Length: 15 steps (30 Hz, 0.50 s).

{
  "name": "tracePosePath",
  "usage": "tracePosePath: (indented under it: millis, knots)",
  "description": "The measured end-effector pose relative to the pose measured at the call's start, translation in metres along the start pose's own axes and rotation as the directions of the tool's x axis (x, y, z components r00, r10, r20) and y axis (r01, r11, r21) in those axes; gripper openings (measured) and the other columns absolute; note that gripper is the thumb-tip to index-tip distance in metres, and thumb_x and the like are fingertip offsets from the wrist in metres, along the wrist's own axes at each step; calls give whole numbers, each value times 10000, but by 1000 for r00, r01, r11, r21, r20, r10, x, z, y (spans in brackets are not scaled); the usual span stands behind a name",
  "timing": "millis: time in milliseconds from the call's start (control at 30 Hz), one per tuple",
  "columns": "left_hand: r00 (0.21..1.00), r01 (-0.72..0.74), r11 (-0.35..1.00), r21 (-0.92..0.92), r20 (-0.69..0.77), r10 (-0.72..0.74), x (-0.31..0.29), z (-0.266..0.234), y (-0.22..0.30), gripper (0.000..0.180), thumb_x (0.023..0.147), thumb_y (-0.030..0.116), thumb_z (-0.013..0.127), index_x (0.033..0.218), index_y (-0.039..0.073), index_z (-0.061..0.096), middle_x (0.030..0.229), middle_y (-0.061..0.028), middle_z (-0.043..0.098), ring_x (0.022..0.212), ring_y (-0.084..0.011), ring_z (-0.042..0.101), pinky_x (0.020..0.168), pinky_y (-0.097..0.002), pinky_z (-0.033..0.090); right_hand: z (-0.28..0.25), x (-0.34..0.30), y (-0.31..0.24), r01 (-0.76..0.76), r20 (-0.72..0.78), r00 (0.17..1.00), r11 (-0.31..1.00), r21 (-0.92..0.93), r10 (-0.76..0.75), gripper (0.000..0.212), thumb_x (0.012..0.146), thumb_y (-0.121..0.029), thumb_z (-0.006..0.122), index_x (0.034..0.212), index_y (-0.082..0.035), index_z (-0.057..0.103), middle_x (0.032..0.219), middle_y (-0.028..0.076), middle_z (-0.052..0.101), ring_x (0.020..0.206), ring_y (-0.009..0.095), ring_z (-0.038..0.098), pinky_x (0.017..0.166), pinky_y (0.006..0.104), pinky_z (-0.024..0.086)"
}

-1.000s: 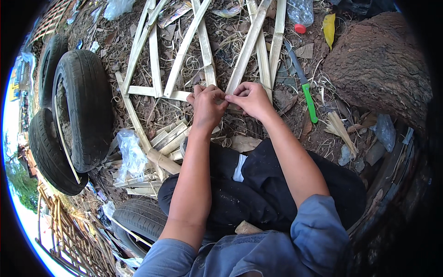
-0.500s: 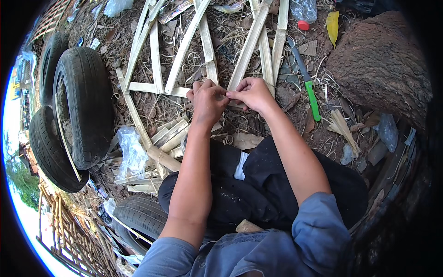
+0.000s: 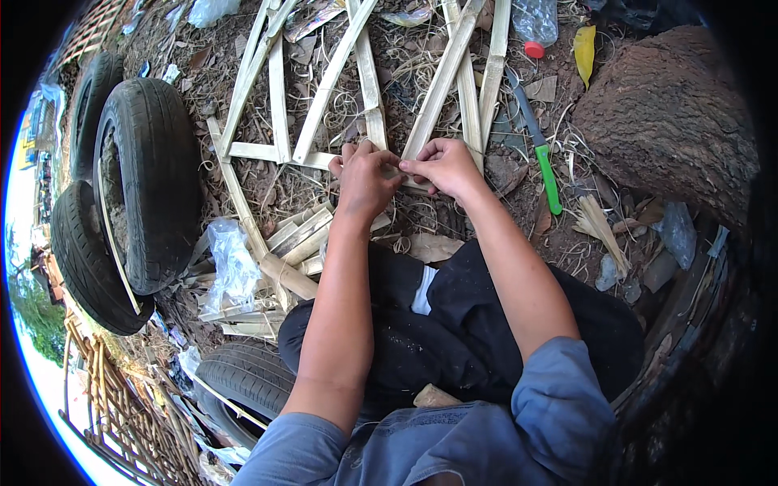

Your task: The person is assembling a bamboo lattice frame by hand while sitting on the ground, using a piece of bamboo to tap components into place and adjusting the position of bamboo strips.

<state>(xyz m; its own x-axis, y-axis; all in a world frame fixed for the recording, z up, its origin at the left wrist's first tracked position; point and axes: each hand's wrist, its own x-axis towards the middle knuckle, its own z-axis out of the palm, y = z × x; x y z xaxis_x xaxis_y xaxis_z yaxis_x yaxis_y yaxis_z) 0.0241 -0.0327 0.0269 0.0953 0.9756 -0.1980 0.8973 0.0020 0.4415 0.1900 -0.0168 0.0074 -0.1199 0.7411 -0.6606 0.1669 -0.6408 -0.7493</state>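
A lattice of flat, pale bamboo strips (image 3: 326, 81) lies on the ground ahead of me, its slanting pieces meeting a crosswise strip (image 3: 253, 151) at the near side. At that crosswise strip my left hand (image 3: 366, 180) is closed, fingers bent over the joint. My right hand (image 3: 447, 168) pinches with thumb and forefinger right beside it, the fingertips of both hands almost touching. Whatever they grip is too small and too covered to make out. To the right of my right hand lies a knife (image 3: 548, 180) with a green handle, its blade pointing away.
Old tyres (image 3: 154, 186) stand at the left, with another tyre (image 3: 247, 377) nearer me. Cut bamboo pieces (image 3: 301, 239) and a clear plastic bag (image 3: 231, 263) lie left of my knees. A thick trunk (image 3: 668, 121) and a plastic bottle (image 3: 536, 23) are at the far right.
Both hands keep their pinch at the same joint, with hardly any finger movement. The whole view has shifted very slightly.
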Motion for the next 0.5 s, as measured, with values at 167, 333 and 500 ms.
tracePosePath:
  millis: [167, 333, 500]
  knots:
    - [1000, 2, 1000, -21, 13, -1, 1, -1, 0, 263, 673, 257, 837, 915, 173, 777, 946, -30, 621, 1055, -277, 517, 952, -466, 300, -1, 2, 3, 33, -3, 999, 998, 44, -32, 326, 728, -181, 897, 786, -14, 624, 693, 72, 680, 567, 122, 650, 414, 266, 499]
    - [1000, -20, 997, -69, 4, 20, 3, -2, -4, 222, 684, 246, 827, 883, 164, 775, 936, -26, 622, 1055, -270, 516, 967, -464, 292, 1, 2, 3, 18, 5, 1000, 995, 94, -18, 347, 740, -159, 890, 731, -59, 558, 683, 67, 671, 573, 121, 651, 407, 260, 485]
    - [999, -48, 995, -85, 15, 50, 4, 2, -9, 162, 698, 235, 813, 833, 160, 762, 857, 6, 639, 1005, -244, 533, 992, -469, 278, 4, 2, 6, 34, -1, 999, 995, 98, -34, 352, 734, -172, 893, 727, -67, 558, 676, 61, 661, 571, 124, 645, 418, 264, 484]
